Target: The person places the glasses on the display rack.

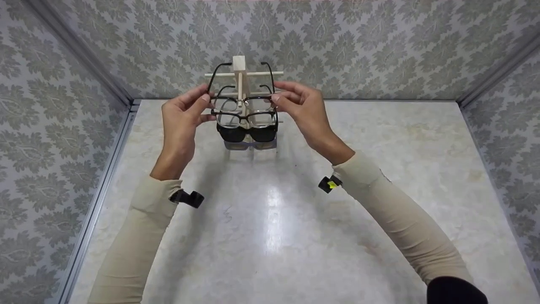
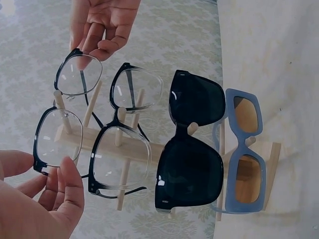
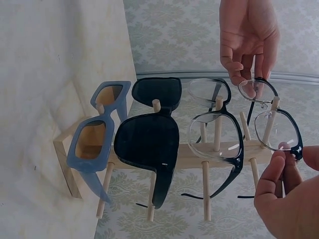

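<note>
Both hands hold the topmost glasses [image 1: 259, 97], a half-rim pair with black upper frames and clear lenses, at the top of a wooden display stand [image 1: 239, 63]. My left hand [image 1: 181, 116] pinches the frame's left hinge corner between thumb and fingers. At the opposite corner, my right hand [image 1: 308, 112] grips in the same way. The frame's bridge is at the top front peg [image 2: 60, 102]; whether it bears on the peg I cannot tell. The black temples reach back toward the rear crossbar [image 1: 257, 74].
Below hang black-and-clear glasses [image 2: 97, 154], black sunglasses [image 2: 189, 172] and blue-framed sunglasses with brown lenses [image 2: 232, 179], each on its own peg. The stand is at the back of a pale marbled table [image 1: 270, 236], close to the patterned wall [image 1: 358, 50].
</note>
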